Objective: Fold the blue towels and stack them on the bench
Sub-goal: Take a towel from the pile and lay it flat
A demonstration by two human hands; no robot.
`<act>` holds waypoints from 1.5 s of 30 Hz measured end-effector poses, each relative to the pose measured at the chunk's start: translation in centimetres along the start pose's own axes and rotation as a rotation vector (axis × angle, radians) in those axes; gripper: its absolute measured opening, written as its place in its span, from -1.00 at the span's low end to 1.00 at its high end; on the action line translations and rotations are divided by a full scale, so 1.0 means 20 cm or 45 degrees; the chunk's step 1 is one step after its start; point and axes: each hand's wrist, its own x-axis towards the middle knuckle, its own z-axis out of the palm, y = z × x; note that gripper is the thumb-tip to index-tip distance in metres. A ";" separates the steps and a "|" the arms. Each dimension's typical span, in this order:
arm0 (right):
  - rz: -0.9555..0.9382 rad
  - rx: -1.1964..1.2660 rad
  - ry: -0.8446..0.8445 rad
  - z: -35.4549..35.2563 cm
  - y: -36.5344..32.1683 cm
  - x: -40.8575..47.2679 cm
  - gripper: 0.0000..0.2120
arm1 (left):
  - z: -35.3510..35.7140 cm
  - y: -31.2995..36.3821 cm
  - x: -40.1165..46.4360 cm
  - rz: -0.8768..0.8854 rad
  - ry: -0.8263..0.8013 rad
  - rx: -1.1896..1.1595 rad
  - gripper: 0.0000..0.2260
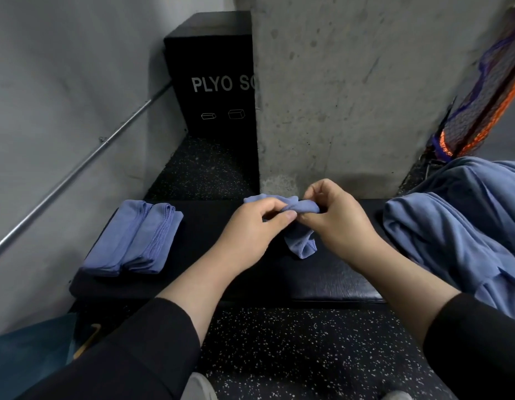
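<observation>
Folded towels [133, 238]: two stacks side by side at the bench's [334, 284] left end
Left hand [250, 226]: pinches the bunched towel [301, 223] above mid-bench
Right hand [337, 215]: grips the same towel's right end, one corner hanging down
Loose towels [458, 232]: heaped at the right end

Long black sleeves [152, 342], bare hands [247, 229].

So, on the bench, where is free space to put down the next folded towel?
The black bench is bare between the folded towels at its left end and the unfolded heap at its right. Both hands hold a bunched towel over that middle patch. The right end is crowded.
</observation>
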 end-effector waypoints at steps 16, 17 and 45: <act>-0.092 -0.188 -0.111 0.03 0.05 0.05 -0.80 | -0.05 0.01 0.03 -0.027 0.173 -0.207 -0.83; -0.083 -0.278 -0.147 0.03 0.06 0.05 -0.78 | -0.06 0.02 0.04 0.001 0.215 -0.233 -0.83; 0.092 0.015 -0.326 -0.44 0.15 -0.08 -0.92 | -0.42 -0.24 -0.10 -0.398 0.243 0.141 -0.82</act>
